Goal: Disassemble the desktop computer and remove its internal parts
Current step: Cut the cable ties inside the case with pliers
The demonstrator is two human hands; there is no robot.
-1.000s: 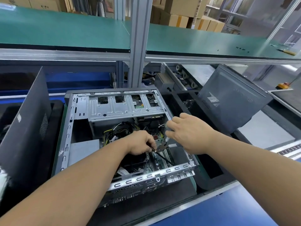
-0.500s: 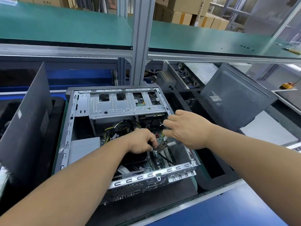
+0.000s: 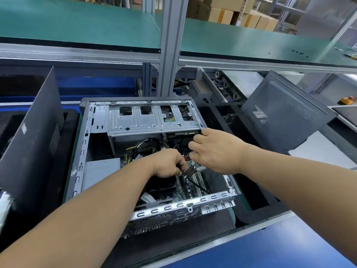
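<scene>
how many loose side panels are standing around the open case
2: one side panel stands left of the case, another leans to its right. Others may be out of view.

Both bare forearms reach in from the lower edge of the frame and meet near its centre — the left arm rising from the lower left, the right from the lower right. The left hand (image 3: 169, 163) sits just left of centre with its back upward and its fingers curled under, gripping the handles of a small pair of pliers (image 3: 190, 171). The right hand (image 3: 216, 150) lies just to its right and a little higher (back upward too), fingers bent downward, though what they hold cannot be made out.
</scene>
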